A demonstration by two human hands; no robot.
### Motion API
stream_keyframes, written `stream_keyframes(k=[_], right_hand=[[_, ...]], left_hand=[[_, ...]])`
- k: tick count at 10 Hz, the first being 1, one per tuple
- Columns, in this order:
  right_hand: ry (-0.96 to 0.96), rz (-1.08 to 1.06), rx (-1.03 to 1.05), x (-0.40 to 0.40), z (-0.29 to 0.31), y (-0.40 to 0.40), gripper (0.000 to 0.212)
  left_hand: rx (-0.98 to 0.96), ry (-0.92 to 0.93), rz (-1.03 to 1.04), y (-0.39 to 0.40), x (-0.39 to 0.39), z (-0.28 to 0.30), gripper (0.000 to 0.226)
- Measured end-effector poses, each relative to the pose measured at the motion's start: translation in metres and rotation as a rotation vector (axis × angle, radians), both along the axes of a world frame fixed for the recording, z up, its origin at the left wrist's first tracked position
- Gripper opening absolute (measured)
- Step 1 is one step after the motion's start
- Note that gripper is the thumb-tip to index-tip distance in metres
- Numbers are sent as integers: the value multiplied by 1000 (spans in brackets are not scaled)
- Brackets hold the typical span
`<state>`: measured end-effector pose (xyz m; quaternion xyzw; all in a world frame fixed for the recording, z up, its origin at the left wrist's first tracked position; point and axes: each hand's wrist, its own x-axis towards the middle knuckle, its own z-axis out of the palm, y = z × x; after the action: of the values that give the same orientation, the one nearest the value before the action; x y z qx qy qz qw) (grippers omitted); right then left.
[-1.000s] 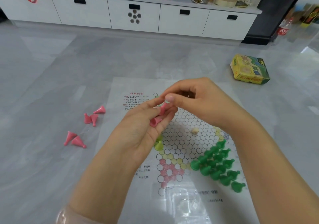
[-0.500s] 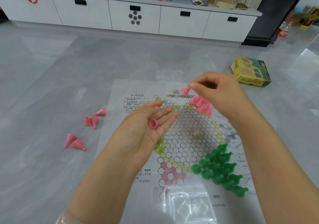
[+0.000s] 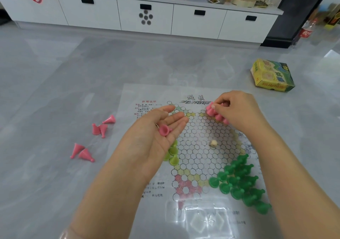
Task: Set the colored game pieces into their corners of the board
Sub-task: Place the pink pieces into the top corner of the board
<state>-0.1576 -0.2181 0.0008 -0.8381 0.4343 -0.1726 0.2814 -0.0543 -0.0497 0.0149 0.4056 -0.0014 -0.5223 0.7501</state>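
A clear plastic game board (image 3: 195,156) printed with circles lies on the grey floor. My left hand (image 3: 161,134) hovers palm up over its left side with one pink piece (image 3: 164,129) lying in the palm. My right hand (image 3: 237,110) pinches a pink piece (image 3: 210,108) at the board's far right corner, touching a cluster of pink pieces (image 3: 219,116) standing there. Green pieces (image 3: 241,181) fill the near right corner. Yellow-green pieces (image 3: 173,155) stand at the left corner, partly hidden by my left hand.
Several loose pink pieces (image 3: 103,126) lie on the floor left of the board, two more pink pieces (image 3: 81,153) nearer me. A small cream die (image 3: 213,143) sits mid-board. A yellow-green box (image 3: 272,76) lies at the far right. White cabinets (image 3: 145,16) line the back.
My right hand took a pink piece from my left hand and carried it to the far right corner, lowering it onto the pink cluster. My left hand stayed, palm open.
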Motion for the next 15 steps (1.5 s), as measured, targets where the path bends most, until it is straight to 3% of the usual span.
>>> stream_keyframes(k=[7,11,13,15], right_hand=[[12,20,4,-2,-8,-5,13],[-119,64,6,-1,20,12,17],[-151,160,-52,19,49,42,16],[-66,376,-160,60,54,85,18]], left_hand=[[1,5,13,1,0,1,20],[-11,25,-1,8,3,5,20],[-35,63,69,20,15,12,19],[78,-67,245,55,49,9,18]])
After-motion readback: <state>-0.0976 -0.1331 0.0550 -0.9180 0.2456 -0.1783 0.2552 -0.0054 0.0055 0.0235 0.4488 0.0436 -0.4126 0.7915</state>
